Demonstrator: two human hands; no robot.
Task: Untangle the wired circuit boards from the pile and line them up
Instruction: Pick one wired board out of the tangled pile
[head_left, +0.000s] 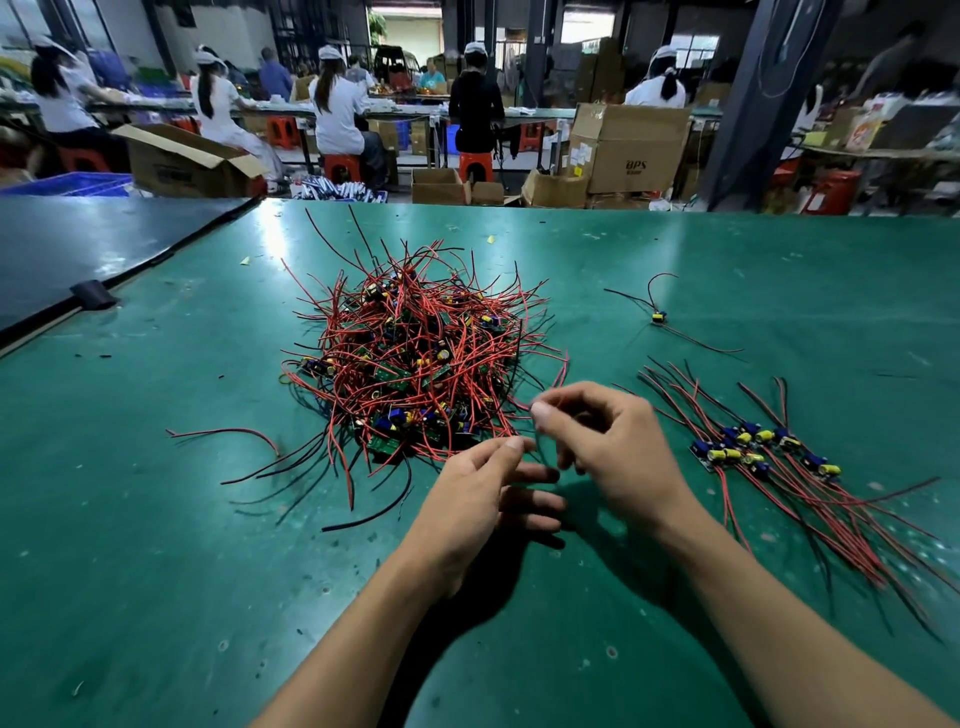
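Observation:
A tangled pile of small circuit boards with red and black wires (415, 369) lies in the middle of the green table (156, 519). To its right, several untangled boards (753, 441) lie side by side, their wires trailing toward the near right. One lone board (658, 317) lies farther back on the right. My left hand (483, 499) hovers at the pile's near right edge, thumb and forefinger pinching wires that run from it. My right hand (613, 447) is beside it, fingers curled, thumb and forefinger pinching a thin wire at the pile's edge.
A dark blue table (78, 249) adjoins on the far left, with a black clip (92, 294) at the seam. Beyond the far edge, seated people work at benches among cardboard boxes (628, 150) and red stools.

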